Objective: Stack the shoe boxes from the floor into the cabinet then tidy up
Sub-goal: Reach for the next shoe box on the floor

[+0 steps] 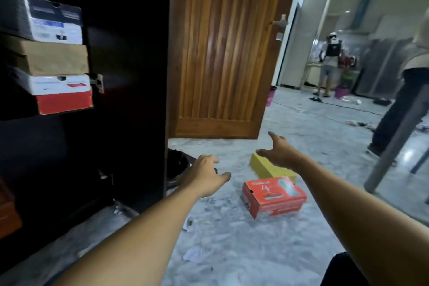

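A red shoe box (274, 197) lies on the marble floor, with a yellow box (267, 167) just behind it. Both my arms stretch forward above them. My left hand (206, 176) hovers open to the left of the red box, and my right hand (278, 151) is open over the yellow box's far end; neither touches a box. Inside the dark cabinet (130, 76) on the left, three boxes are stacked: a black and white one (53, 21) on top, a brown one (51, 58) under it, a white and red one (62, 94) at the bottom.
An open wooden door (222, 53) stands behind the boxes. A dark shoe (176, 167) lies by the cabinet's edge and paper scraps (192, 255) litter the floor. A person's leg (394, 118) and a metal table leg (394, 141) are at the right; another person (329, 65) stands far back.
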Demonstrator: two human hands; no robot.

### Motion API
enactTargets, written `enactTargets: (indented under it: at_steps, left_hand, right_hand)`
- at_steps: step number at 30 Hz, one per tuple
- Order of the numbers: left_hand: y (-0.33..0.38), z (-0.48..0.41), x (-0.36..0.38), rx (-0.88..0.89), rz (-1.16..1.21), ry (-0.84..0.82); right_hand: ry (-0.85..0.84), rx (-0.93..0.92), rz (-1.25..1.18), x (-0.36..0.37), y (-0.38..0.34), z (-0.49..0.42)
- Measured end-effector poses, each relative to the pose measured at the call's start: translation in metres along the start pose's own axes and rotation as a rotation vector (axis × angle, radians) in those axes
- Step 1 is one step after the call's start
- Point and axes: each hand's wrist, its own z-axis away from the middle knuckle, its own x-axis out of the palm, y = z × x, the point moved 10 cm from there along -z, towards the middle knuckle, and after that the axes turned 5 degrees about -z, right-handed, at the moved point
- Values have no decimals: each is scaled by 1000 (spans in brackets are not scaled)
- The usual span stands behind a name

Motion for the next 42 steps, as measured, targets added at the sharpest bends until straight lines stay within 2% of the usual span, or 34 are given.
enactTargets:
  at_steps: [8, 14, 23, 28, 34, 39, 42]
  left_hand:
    - [12, -99, 130, -40, -111, -152]
    - [-2, -169, 227, -86, -142, -229]
    - [-25, -241, 381, -130, 66, -363]
    - [-33, -261, 458, -123, 224, -424]
    - [-35, -282, 485, -123, 297, -345]
    - [-64, -287, 475, -109, 299, -224]
    - [-84, -287, 461, -97, 258, -235]
  right_hand:
    - [50, 175, 35, -22, 136, -92]
    - [58, 273, -64, 16, 256, -163]
    - [-24, 397, -144, 134, 418, -198]
    - [34, 482, -219, 148, 488, -221]
    - [22, 551, -462, 159, 530, -244]
    - [194, 482, -334, 142, 525, -215]
    - [168, 450, -356, 152, 521, -195]
